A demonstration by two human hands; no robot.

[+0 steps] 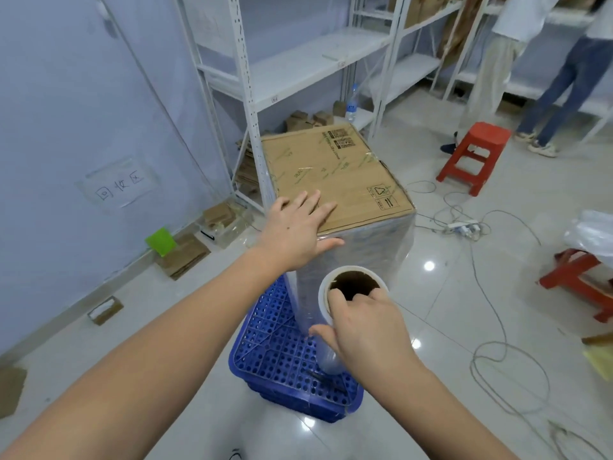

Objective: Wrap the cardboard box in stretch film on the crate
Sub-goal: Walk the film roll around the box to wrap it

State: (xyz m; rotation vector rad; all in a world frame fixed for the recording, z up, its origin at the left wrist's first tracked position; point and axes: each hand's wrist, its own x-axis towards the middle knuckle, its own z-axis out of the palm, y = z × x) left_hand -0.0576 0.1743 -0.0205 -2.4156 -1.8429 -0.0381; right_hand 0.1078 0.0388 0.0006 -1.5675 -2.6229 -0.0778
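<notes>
The left hand [298, 230] lies flat and open on the near left corner of the cardboard box [335, 174], fingers straight and slightly spread across the top face, the thumb reaching over the near edge onto the filmed side. Its forearm runs in from the near left, stretched out almost straight.

The right hand [365, 330] grips the roll of stretch film [326, 313] at its top end: the fingers hook over the rim into the brown cardboard core, and the thumb curls round the outside of the roll lower down. The roll stands upright, close against the near face of the box, its lower end down by the crate [282, 356]. The right forearm comes in from the near right, the wrist bent over the roll.

The box stands upright on the blue perforated crate, towards the crate's far end. Clear film already covers its side faces, wrinkled and shiny, while the brown top with its printed marks is mostly bare. The crate rests on a pale glossy tiled floor.

Behind the box rises a white metal shelving unit [292, 68], with small cartons and a water bottle [351, 107] at its foot. A red plastic stool [474, 154] stands to the far right, and beyond it two people stand at further shelves. White cables [491, 293] trail across the floor on the right, past a power strip [464, 226].
</notes>
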